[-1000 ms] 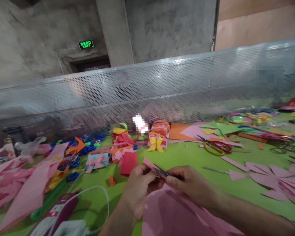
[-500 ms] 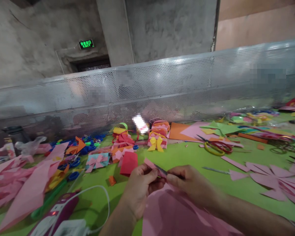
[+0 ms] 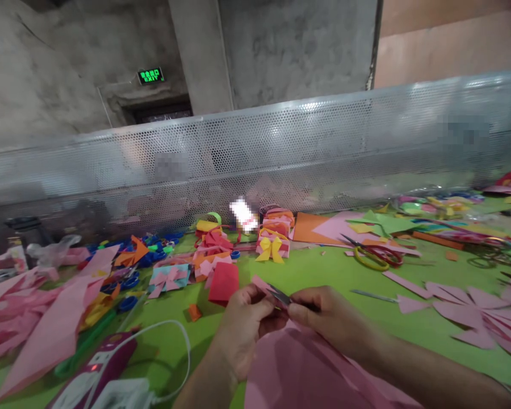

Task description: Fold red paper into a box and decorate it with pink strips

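My left hand [image 3: 242, 324] is closed, pinching a small folded strip of pink paper [image 3: 259, 283]. My right hand [image 3: 334, 318] is wrapped around a pair of scissors; its dark blades [image 3: 280, 294] lie across the strip, slightly parted, and the handles are hidden in my fingers. Below both hands a large pink paper sheet [image 3: 293, 369] rests, partly covered by my right forearm. Just beyond my left fingers stands a folded red paper piece [image 3: 223, 283], with a small orange scrap [image 3: 194, 312] nearer me.
Scissors with yellow and red handles [image 3: 371, 257] lie at the back right. Pink petal-shaped cutouts [image 3: 472, 307] spread on the right. A purple-and-white power strip [image 3: 96, 369] with a white cable sits front left. A perforated metal screen [image 3: 281, 147] runs along the back.
The scissor blades have parted a little over the pink strip. Both hands stay in nearly the same place, and the strip has shifted slightly.
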Action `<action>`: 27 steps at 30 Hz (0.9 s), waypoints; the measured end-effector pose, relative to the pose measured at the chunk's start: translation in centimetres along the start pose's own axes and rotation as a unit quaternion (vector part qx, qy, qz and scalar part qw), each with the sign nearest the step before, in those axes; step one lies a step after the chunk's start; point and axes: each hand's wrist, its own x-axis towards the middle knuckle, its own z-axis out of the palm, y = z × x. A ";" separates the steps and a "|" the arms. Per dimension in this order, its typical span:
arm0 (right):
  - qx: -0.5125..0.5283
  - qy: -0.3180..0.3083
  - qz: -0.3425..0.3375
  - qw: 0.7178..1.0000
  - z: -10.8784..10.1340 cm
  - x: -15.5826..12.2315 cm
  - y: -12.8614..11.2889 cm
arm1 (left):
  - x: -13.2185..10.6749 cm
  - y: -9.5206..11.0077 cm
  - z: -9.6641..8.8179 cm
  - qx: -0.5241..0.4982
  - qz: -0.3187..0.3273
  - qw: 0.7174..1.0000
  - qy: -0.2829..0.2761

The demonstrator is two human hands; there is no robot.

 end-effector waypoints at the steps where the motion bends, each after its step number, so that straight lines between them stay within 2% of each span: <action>1: 0.000 0.001 -0.001 1.000 0.0 0.0 0.0 | 0.1 0.0 0.0 -0.002 0.002 1.000 -0.003; 9: -0.023 0.006 -0.019 1.000 0.2 0.1 0.2 | 0.3 -0.4 -0.5 0.000 0.009 1.000 -0.021; 16: -0.014 0.012 -0.016 1.000 0.2 0.3 0.1 | 0.1 -0.3 -0.2 -0.009 0.009 1.000 -0.001; 27: -0.008 0.008 -0.001 1.000 0.3 0.3 0.1 | 0.1 -0.5 -0.2 -0.008 0.016 1.000 -0.001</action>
